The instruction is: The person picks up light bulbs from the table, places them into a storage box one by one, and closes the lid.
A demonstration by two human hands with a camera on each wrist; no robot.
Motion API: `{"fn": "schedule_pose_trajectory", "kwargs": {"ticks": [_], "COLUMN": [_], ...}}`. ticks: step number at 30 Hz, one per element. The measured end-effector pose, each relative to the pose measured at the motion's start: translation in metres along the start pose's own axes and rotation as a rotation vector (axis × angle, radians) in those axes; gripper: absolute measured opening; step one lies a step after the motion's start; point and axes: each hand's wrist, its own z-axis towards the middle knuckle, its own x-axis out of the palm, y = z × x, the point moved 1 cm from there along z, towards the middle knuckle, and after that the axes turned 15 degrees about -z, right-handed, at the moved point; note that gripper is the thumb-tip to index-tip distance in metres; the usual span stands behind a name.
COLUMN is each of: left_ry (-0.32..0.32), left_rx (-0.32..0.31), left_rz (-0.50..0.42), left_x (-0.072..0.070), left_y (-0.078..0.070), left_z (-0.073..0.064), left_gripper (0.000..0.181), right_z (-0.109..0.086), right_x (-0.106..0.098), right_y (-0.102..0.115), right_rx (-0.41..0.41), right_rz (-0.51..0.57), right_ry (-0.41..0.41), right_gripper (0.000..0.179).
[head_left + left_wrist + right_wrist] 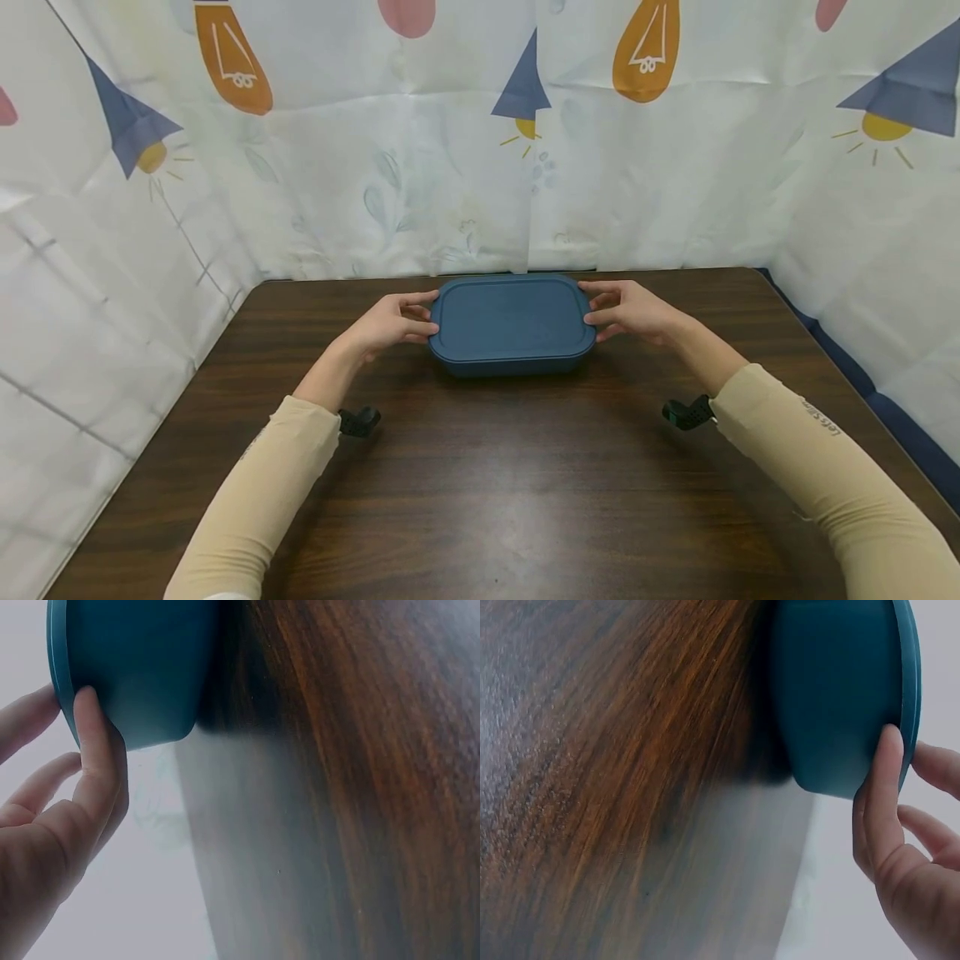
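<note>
A dark blue lidded box [513, 321], rectangular with rounded corners, is at the far edge of the brown table. My left hand [397, 321] grips its left end and my right hand [626, 310] its right end. In the left wrist view, the fingers pinch the rim of the box [142, 667], some against the side wall under the lid's edge and another at the lid. The right wrist view shows a like pinch by the right hand [915, 840] on the other end of the box [840, 690]. The lid lies flat and closed; the contents are hidden.
The dark wood-grain table [510, 483] stretches from the box toward me. Right behind its far edge hangs a white curtain [450, 192] printed with lamps and bulbs, which also runs along both sides. Small black devices [360, 422] sit at both wrists.
</note>
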Motion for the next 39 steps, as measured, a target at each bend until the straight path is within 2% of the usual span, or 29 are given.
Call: {"fn": "schedule_pose_trajectory", "kwargs": {"ticks": [6,14,28,39], "left_ry": [-0.026,-0.056,-0.044,-0.072], "left_rx": [-0.007,-0.027,-0.029,-0.012], "left_rz": [-0.046,-0.024,-0.064,-0.063], "left_x": [0.002,0.001,-0.003,0.003], "left_y": [0.003,0.005,0.007,0.010], "left_z": [0.000,0.000,0.004,-0.003], "left_gripper": [0.073,0.072,0.071,0.070], "right_z": [0.003,0.003,0.000,-0.008], "right_x": [0.002,0.005,0.003,0.005], "right_y": [-0.001,0.001,0.001,-0.001], "right_rx": [-0.005,-0.029,-0.010,-0.004], "right_rz": [-0.045,-0.111,-0.076,-0.040], "right_ry": [0.003,0.015,-0.008,-0.043], "right_gripper": [0.070,0.069,0.070,0.068]}}
